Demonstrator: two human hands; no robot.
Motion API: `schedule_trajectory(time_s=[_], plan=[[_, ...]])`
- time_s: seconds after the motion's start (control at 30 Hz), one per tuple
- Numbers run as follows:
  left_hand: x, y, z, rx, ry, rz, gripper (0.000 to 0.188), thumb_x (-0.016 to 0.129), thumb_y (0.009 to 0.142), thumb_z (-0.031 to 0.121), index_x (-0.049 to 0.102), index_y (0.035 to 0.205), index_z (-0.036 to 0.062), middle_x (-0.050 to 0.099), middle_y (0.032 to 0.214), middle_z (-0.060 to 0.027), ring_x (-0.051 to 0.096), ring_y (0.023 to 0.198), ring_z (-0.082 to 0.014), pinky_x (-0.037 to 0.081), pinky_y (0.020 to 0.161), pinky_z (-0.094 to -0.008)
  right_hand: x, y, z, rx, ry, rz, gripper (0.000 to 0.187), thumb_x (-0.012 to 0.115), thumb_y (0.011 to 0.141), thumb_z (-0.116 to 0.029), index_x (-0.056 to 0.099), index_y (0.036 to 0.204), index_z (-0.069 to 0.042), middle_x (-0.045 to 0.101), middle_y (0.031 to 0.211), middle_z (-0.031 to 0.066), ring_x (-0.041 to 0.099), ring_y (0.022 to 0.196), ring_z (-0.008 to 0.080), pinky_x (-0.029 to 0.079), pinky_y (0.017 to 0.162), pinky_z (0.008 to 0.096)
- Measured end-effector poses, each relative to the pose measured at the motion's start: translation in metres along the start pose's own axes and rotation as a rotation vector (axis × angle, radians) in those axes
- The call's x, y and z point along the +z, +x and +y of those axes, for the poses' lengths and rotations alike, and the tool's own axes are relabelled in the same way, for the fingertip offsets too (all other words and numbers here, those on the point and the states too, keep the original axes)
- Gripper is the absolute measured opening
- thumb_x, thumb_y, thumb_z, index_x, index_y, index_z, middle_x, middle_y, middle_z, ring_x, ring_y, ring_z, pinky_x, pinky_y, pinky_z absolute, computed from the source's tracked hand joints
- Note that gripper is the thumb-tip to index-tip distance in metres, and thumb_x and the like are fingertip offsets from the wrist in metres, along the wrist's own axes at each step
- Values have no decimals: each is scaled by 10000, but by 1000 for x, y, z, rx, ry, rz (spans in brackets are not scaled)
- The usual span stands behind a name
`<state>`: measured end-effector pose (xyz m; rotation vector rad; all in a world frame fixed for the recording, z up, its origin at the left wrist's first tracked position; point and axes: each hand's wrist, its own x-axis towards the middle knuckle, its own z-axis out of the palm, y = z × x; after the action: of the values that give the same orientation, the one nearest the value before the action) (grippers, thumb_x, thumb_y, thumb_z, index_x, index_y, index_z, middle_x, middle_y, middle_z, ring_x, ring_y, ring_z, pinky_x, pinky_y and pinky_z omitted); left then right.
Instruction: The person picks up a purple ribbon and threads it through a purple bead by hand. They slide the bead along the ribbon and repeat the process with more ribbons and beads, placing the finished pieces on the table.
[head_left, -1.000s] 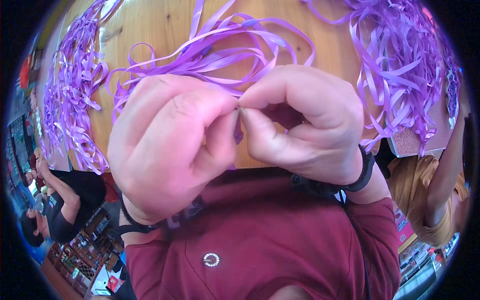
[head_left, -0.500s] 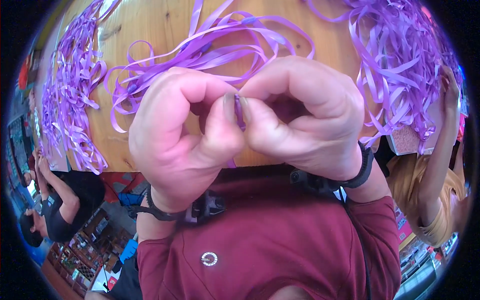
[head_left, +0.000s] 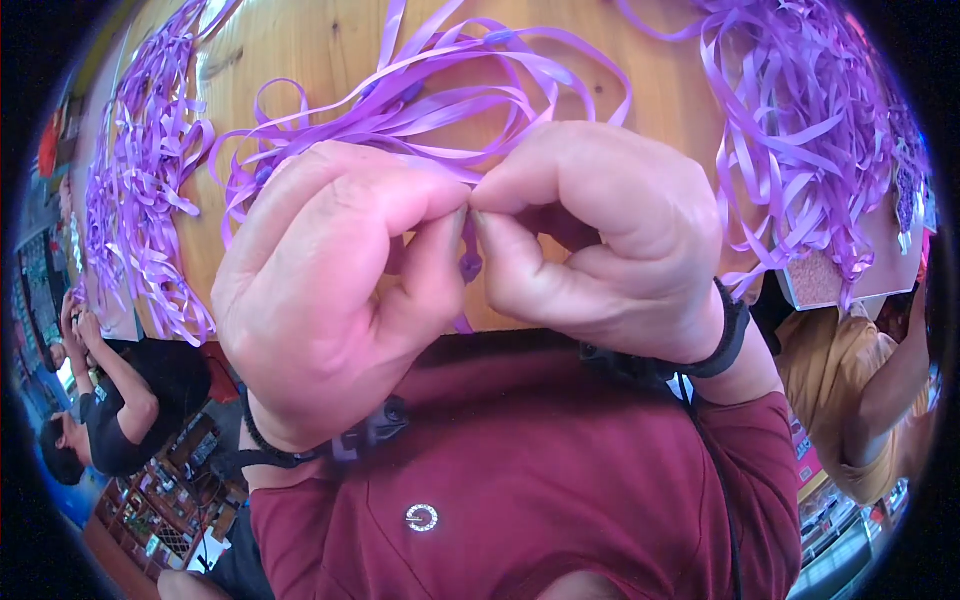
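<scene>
My left hand [head_left: 330, 290] and my right hand [head_left: 610, 245] are held close together above the near edge of a wooden table [head_left: 300, 50], fingertips meeting. Between the thumbs and forefingers both pinch a bunch of purple ribbon strips [head_left: 440, 95], whose loops fan out over the table behind the hands. A small purple knot or bead [head_left: 470, 266] of the bunch shows just below the fingertips. Both wrists wear black straps.
Heaps of purple ribbon lie at the table's left [head_left: 140, 200] and right [head_left: 810, 130] sides. A pink-edged card [head_left: 830, 280] sits at the right. A person in a yellow top [head_left: 850, 400] stands right; another in black [head_left: 130, 400] is lower left.
My left hand has rolled and opened its curl a little, then closed up against the right again. The fingertips now pinch the ribbon slightly higher. The right hand has barely moved.
</scene>
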<state>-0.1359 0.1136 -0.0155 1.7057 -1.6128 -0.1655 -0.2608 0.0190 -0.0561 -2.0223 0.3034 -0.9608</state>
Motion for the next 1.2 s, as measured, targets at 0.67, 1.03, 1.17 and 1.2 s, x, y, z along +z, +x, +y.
schedule_trajectory(time_s=[0.67, 1.03, 1.17, 1.2], plan=[[5, -13, 4, -753, -713, 5, 77, 571, 813, 49, 551, 854, -13, 536, 741, 18, 469, 593, -29, 363, 529, -144, 6, -2, 6, -151, -84, 5, 150, 628, 598, 32, 554, 703, -46, 529, 591, 46, 526, 481, 194, 420, 428, 275], [-7, -3, 0, -132, -30, -150, 86, 592, 685, -48, 533, 731, -6, 516, 714, -62, 481, 636, -130, 384, 586, -225, 1, -2, 5, -186, -103, -100, 161, 633, 593, 25, 554, 715, -45, 528, 587, 55, 530, 483, 204, 426, 431, 280], [0, -10, -3, -182, -81, -128, 69, 580, 716, -31, 529, 742, 8, 502, 721, -59, 473, 631, -134, 384, 586, -226, 2, -2, 4, -203, -142, -53, 146, 626, 604, 20, 549, 707, -48, 519, 574, 58, 523, 474, 207, 424, 429, 285], [7, -10, -11, -119, -131, -32, 94, 607, 659, -8, 541, 717, 23, 497, 631, -70, 479, 526, -185, 396, 498, -279, 2, -2, 4, -191, -161, -67, 142, 623, 606, 20, 547, 704, -48, 515, 570, 59, 521, 471, 209, 422, 428, 286]])
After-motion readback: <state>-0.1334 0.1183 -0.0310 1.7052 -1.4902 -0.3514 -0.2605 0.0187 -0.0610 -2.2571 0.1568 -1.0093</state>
